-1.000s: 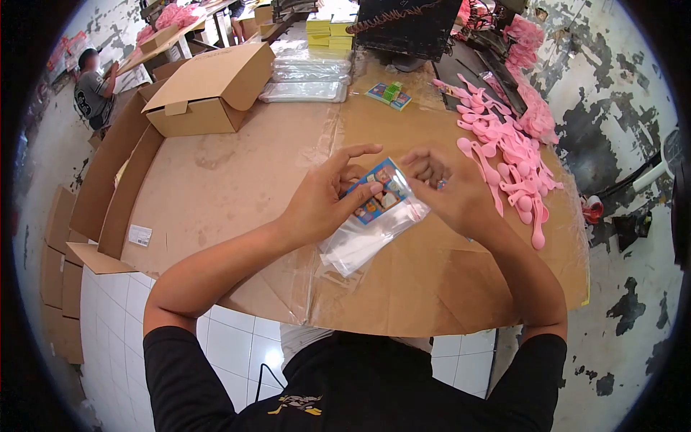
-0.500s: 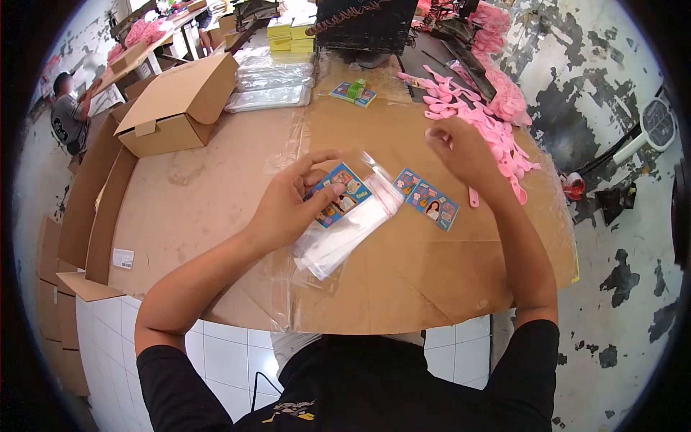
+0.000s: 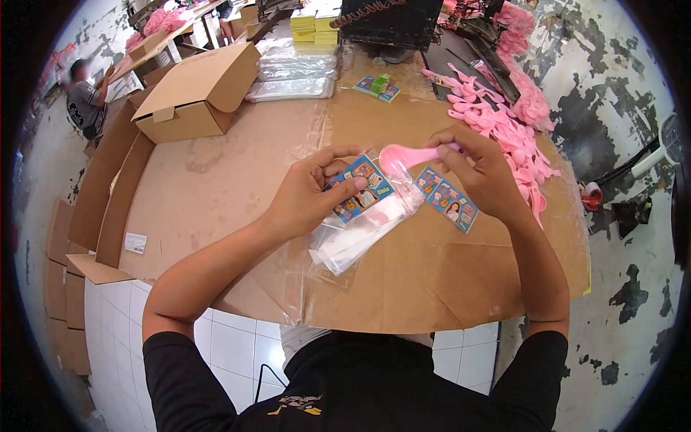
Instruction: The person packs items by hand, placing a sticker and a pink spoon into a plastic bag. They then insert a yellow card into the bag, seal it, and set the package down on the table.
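My left hand (image 3: 306, 187) grips a blue printed card (image 3: 362, 193), its thumb lying on the card's face. Clear plastic bags (image 3: 353, 237) lie under and beside that card. In my right hand (image 3: 479, 169) a pink spoon (image 3: 404, 157) is pinched by its handle, its round bowl pointing left near the card's upper corner and the mouth of a clear bag. Whether the bowl is inside the bag I cannot tell. More blue cards (image 3: 448, 200) rest on the cardboard-covered table (image 3: 403, 288), just below my right hand. A heap of pink spoons (image 3: 504, 129) spreads along the right side.
An open cardboard box (image 3: 183, 108) stands at the back left beside stacked plastic packs (image 3: 295, 75). Banded cards (image 3: 377, 88) and yellow stacks (image 3: 314, 27) lie farther back. A black machine (image 3: 389, 25) stands behind. A person (image 3: 86, 104) is at the far left.
My right hand now holds a pink spoon and has brought it near the card and bag; no spoon was visible in it before. The whole view has shifted slightly.
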Demonstrator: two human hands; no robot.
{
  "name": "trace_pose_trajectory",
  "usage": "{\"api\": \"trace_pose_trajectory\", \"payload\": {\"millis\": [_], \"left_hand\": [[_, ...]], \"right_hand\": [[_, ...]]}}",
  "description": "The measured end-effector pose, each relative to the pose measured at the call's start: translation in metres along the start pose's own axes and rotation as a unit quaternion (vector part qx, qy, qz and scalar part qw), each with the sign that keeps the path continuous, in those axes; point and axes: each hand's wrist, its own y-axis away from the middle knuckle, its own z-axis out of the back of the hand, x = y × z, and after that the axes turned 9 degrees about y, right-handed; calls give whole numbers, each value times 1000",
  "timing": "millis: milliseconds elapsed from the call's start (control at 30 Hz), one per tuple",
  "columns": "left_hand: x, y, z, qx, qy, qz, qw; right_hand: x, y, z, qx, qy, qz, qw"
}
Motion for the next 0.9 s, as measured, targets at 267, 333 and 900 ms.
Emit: {"api": "trace_pose_trajectory", "payload": {"millis": [267, 333, 900], "left_hand": [[3, -1, 4, 19, -13, -7, 1000], [3, -1, 3, 26, -17, -1, 1000], [-6, 3, 2, 29, -53, -3, 998]], "right_hand": [[16, -4, 5, 6, 57, 72, 996], [22, -5, 7, 10, 92, 79, 993], [18, -12, 16, -37, 45, 32, 998]]}}
